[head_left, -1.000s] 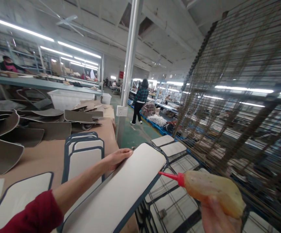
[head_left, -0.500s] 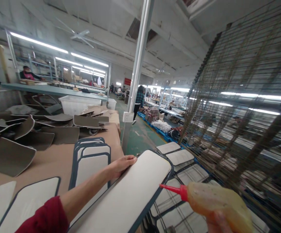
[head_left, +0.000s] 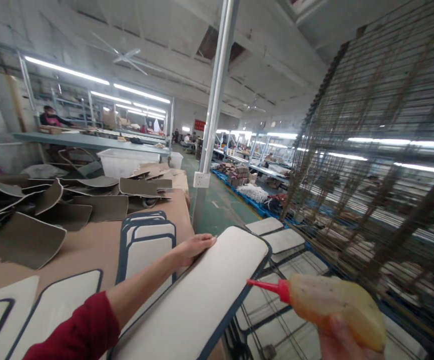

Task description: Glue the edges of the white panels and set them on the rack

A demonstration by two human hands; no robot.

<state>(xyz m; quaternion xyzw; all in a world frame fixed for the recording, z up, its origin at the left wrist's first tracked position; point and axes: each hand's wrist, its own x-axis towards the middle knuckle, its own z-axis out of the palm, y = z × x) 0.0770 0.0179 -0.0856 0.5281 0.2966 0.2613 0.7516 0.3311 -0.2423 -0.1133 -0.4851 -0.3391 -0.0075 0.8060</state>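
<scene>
My left hand [head_left: 194,248] grips the left edge of a long white panel [head_left: 205,295] with rounded corners and a dark blue border. The panel is held up at a slant in front of me. In my right hand [head_left: 339,337] is a squeeze bottle [head_left: 337,305] of yellowish, see-through plastic, tipped on its side. Its red nozzle [head_left: 265,286] points left, with the tip at the panel's right dark border; whether it touches I cannot tell. Similar bordered panels [head_left: 151,255] stand in an overlapping row left of my forearm.
A brown-covered table [head_left: 100,240] bears curved grey-brown sheets [head_left: 32,235] at the left. To the right, a wire rack [head_left: 352,165] stands tilted up, with white panels [head_left: 288,240] laid on its lower level. A metal post [head_left: 212,100] with a socket rises ahead. Several people are farther back.
The view has shifted slightly, so the background sits a little farther right. The nozzle tip has moved slightly up along the panel's right border. Both hands keep their holds.
</scene>
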